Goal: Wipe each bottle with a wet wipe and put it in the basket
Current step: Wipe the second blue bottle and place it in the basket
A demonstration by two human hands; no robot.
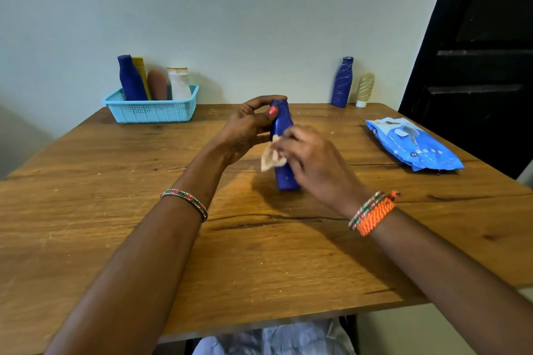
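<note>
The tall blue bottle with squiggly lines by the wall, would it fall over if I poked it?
Probably, if poked high: the blue bottle stands tall and narrow on the table. It looks like plastic, so likely light and unbreakable. Its round body might roll once down.

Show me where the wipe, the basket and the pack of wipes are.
wipe point(272, 158), head view, on its crumpled middle.
basket point(155, 112), head view, on its front wall.
pack of wipes point(415, 144), head view, on the middle of its top face.
</note>
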